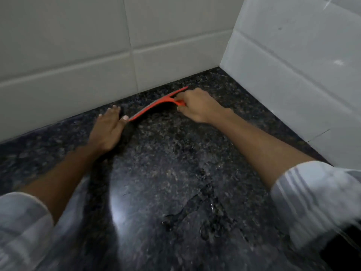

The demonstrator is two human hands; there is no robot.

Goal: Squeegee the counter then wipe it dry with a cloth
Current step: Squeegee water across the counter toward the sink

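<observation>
A red squeegee (154, 105) lies with its blade on the dark speckled granite counter (166, 153), near the back wall. My right hand (197, 106) is closed around its handle at the blade's right part. My left hand (108, 130) rests flat on the counter with fingers together, its thumb tip touching the blade's left end. Puddles of water (197, 210) sit on the counter nearer to me. No cloth is in view.
White tiled walls meet in a corner at the back right (219, 65) and bound the counter on two sides. A bright light reflection (119, 218) shines on the wet surface near me. My rolled-up pale sleeves fill the lower corners.
</observation>
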